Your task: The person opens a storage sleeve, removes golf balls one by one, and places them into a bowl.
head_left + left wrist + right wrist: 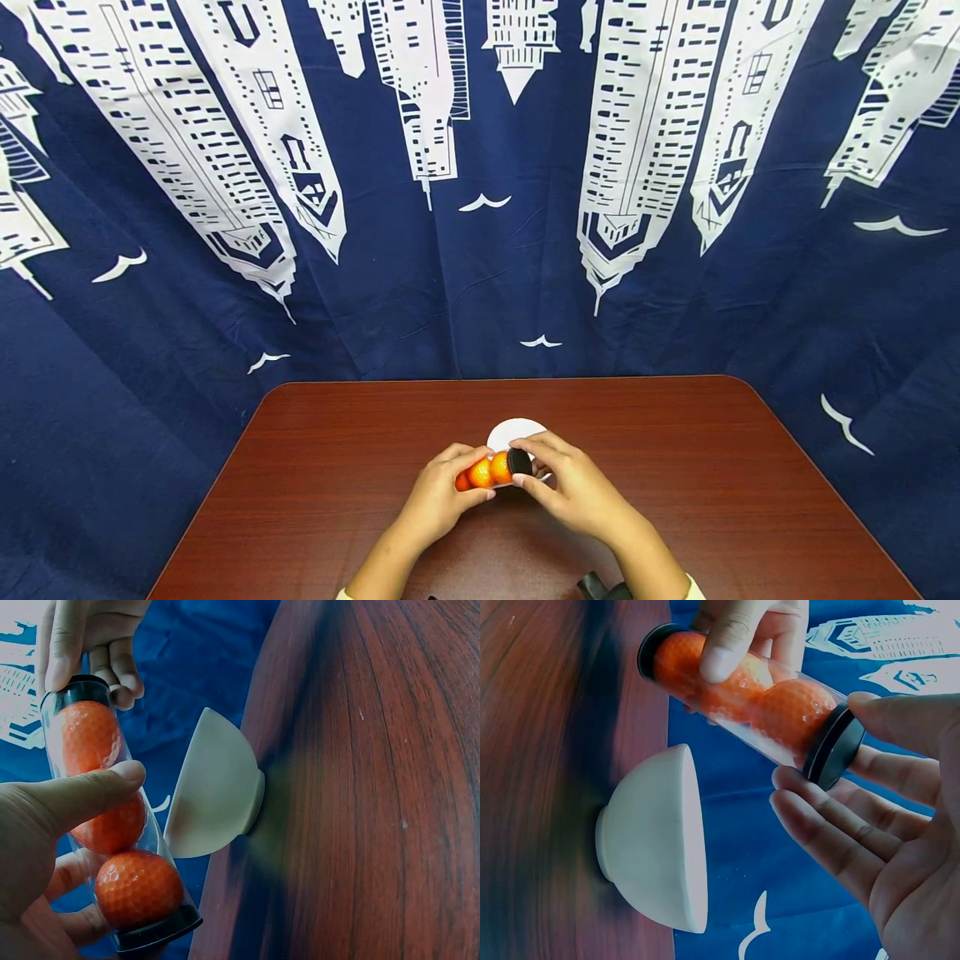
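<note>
A clear tube (154,832) with black end caps holds three orange golf balls (791,712). My left hand (438,492) grips the tube around its body, thumb lying across the middle ball in the left wrist view. At the other end, my right hand (573,487) pinches the black cap (836,748) between thumb and fingers. The cap sits on the tube's end. Just behind the tube and partly covered by it in the head view, a white bowl (517,431) stands upright on the table.
The brown wooden table (337,442) has rounded far corners. A blue cloth (390,317) with white city shapes hangs behind it. Close to my right forearm, a black object (592,586) shows at the bottom edge of the head view.
</note>
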The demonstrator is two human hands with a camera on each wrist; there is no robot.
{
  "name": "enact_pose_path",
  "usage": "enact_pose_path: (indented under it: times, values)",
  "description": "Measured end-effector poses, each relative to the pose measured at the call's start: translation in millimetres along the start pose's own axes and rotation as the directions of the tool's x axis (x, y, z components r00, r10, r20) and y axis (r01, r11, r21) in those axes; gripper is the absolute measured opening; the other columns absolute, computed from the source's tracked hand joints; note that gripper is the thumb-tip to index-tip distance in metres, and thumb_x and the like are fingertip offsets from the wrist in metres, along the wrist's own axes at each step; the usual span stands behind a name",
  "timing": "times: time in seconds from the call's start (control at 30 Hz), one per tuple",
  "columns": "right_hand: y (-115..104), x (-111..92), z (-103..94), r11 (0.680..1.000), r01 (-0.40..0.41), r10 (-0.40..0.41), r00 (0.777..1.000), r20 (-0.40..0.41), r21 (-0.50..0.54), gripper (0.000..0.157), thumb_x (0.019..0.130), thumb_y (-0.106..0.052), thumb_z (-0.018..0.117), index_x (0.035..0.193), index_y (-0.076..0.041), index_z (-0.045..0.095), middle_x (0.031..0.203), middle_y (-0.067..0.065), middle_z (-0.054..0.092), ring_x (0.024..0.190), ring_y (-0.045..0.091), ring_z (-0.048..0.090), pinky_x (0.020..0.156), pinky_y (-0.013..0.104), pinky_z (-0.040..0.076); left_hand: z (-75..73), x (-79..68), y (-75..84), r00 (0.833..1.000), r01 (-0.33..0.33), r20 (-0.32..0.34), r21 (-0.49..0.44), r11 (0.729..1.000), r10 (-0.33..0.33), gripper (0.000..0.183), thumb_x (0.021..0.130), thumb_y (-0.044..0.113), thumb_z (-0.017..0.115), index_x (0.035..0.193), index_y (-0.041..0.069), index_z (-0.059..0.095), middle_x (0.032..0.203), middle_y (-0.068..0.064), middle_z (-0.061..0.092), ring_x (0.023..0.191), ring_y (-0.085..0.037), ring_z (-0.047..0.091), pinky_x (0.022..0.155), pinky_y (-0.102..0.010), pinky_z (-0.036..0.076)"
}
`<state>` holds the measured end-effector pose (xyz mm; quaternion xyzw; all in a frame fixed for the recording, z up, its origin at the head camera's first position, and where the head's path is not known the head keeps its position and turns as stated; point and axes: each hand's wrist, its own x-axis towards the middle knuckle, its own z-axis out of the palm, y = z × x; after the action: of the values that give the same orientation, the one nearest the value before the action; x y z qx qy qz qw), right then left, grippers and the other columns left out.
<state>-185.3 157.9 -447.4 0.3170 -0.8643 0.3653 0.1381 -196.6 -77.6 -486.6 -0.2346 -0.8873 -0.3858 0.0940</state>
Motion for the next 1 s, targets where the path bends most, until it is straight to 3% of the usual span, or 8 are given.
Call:
enact_pose_path:
  times: [0.2,0.3,0.47,0.7,1.0]
  values:
    - [-0.4,-1.0,-1.2,0.999,-0.002,0.003,1.000,0.026,-0.039,0.040,0.094,-0.025,0.073,0.131,-0.011,0.065,0.121,-0.006,0.064,0.083,-0.002,0.058,0.073,0.022,0.056,-0.1,0.3,0.0,1.000,-0.004,0.008,-0.004,1.000,0.004,0.049,0.080,0.024,0.086,0.126,0.024,0.070,0.116,0.007,0.069,0.100,-0.011,0.064,0.085,-0.028,0.052]
    - [-0.7,-0.8,-2.0,1.000,-0.015,0.015,0.999,0.032,-0.012,0.041,0.094,-0.025,0.073,0.131,-0.009,0.065,0.120,-0.006,0.063,0.084,-0.001,0.059,0.073,0.023,0.057,-0.9,0.2,1.0,1.000,0.000,0.013,-0.013,1.000,0.001,0.049,0.080,0.024,0.086,0.126,0.024,0.070,0.116,0.007,0.069,0.100,-0.011,0.064,0.085,-0.028,0.052]
    - [-0.6,-0.5,-1.8,0.998,-0.044,0.043,0.999,0.007,0.049,0.039,0.091,-0.022,0.076,0.128,-0.014,0.065,0.115,-0.007,0.061,0.082,-0.001,0.059,0.067,0.018,0.056,-0.8,0.3,3.3,1.000,0.005,-0.005,-0.033,0.999,-0.005,0.047,0.080,0.024,0.086,0.125,0.026,0.070,0.114,0.006,0.068,0.098,-0.011,0.064,0.085,-0.028,0.054]
    - [-1.2,-0.5,-1.7,0.999,-0.036,0.036,0.999,-0.021,0.017,0.039,0.090,-0.019,0.077,0.126,-0.010,0.066,0.113,-0.005,0.062,0.081,-0.002,0.058,0.065,0.019,0.055,0.0,-0.2,5.4,1.000,0.019,-0.012,-0.026,0.999,-0.019,0.047,0.080,0.025,0.086,0.125,0.025,0.070,0.114,0.004,0.068,0.099,-0.012,0.065,0.085,-0.029,0.055]
    - [-0.8,0.2,-5.0,0.999,-0.033,0.033,0.999,0.025,0.006,0.040,0.091,-0.021,0.076,0.129,-0.012,0.066,0.118,-0.006,0.065,0.082,-0.001,0.060,0.073,0.023,0.057,-0.3,0.5,3.5,1.000,0.012,0.018,-0.038,0.999,-0.012,0.047,0.081,0.022,0.085,0.126,0.026,0.070,0.115,0.006,0.068,0.099,-0.012,0.064,0.085,-0.028,0.054]
